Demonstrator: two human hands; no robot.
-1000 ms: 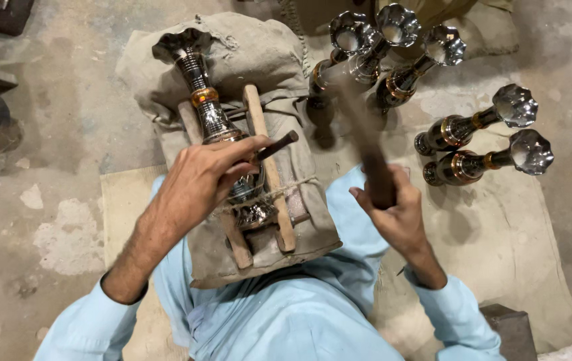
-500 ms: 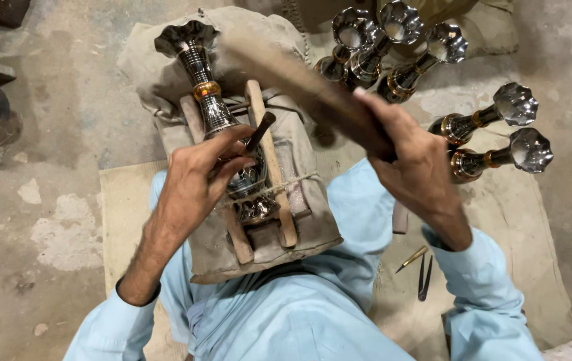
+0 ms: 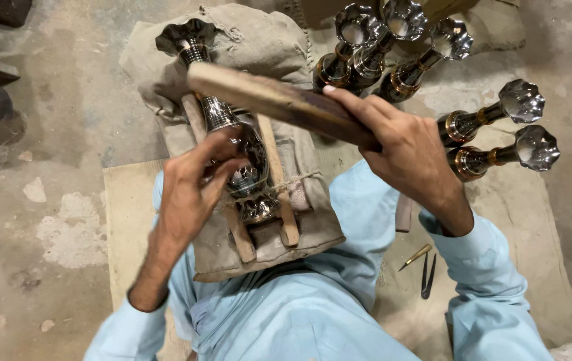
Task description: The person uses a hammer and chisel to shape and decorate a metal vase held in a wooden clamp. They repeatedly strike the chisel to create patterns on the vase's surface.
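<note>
A shiny metal vase (image 3: 232,134) lies on its side between two wooden slats (image 3: 276,187) tied with string on a canvas pad (image 3: 259,40). My left hand (image 3: 196,187) rests against the vase's round belly, fingers curled; a small tool seen earlier is hidden now. My right hand (image 3: 406,150) grips a long wooden stick (image 3: 272,100), held level across and just above the vase's neck.
Several more metal vases (image 3: 393,47) lie at the upper right, two others (image 3: 500,137) at the right. A brass-tipped tool and a dark pair of pincers (image 3: 423,267) lie on the mat beside my right leg. Cracked concrete floor spreads to the left.
My right hand swung the wooden stick from upright down and leftward until it lies across the vase. My left hand stayed on the vase; its small chisel dropped out of sight.
</note>
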